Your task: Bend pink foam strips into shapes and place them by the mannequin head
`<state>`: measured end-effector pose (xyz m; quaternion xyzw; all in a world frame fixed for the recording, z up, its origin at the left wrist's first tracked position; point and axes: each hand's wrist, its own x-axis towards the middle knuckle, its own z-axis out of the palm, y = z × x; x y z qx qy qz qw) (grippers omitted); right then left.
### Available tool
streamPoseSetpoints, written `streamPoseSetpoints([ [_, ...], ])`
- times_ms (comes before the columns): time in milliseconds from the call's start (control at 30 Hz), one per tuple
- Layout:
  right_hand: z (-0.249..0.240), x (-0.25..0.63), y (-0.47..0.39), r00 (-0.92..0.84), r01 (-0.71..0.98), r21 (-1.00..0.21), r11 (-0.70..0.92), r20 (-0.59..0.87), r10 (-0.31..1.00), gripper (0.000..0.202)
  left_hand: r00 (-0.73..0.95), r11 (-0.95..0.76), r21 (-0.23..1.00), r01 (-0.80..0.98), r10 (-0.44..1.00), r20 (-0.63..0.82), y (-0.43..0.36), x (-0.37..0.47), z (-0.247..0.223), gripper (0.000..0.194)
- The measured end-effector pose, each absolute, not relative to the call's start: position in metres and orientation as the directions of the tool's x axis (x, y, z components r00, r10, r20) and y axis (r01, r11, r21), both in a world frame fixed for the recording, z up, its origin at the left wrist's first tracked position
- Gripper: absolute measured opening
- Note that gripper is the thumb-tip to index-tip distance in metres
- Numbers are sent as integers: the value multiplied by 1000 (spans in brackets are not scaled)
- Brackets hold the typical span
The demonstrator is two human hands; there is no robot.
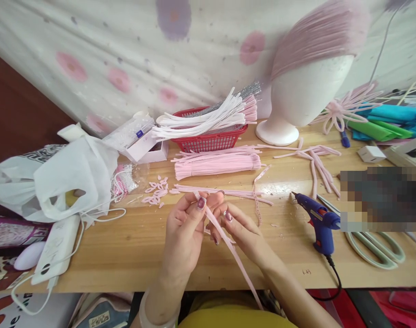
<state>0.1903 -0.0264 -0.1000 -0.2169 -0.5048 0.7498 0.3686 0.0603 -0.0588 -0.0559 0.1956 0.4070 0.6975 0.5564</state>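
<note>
Between the thumb and fingers of my left hand [187,228] is the upper end of a pink pipe cleaner [235,255], which slants down toward my lap. My right hand [237,225] is close beside it, its fingers curled round behind the strip and its thumb bent in; the exact contact is partly hidden. Beyond the hands lie a few loose pink pipe cleaners [221,191] and a thick pink bundle [218,165]. Small pink petal-shaped loops [156,193] are scattered to the left of these.
A red basket [211,141] holds white, pink and silver pipe cleaners. At right are a blue glue gun [319,218] and scissors [375,250]. A foam head [293,95] stands behind. White bags [74,173] and a power strip [57,248] occupy the left.
</note>
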Motion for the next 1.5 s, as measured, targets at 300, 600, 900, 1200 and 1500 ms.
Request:
streamPoseSetpoints([
  [300,-78,189,-25,-643,-314,-926,-209,46,764,25,-456,-164,825,-540,881,-123,-55,61,-48,23],
  [600,-74,188,-28,-587,-178,-984,-29,83,805,34,-477,-149,864,-481,872,-115,-58,64,-51,20],
  [900,-73,188,-26,-533,-190,-982,-21,85,842,31,-458,-148,891,-428,886,-73,-58,68,-48,20],
  [1200,-71,195,-19,-573,-187,-976,-110,17,820,28,-458,-138,907,-398,886,-66,-48,63,-40,20],
  [1500,-67,193,-17,-597,-213,-965,-153,5,802,27,-492,-157,897,-414,867,-75,-39,64,-47,21],
])
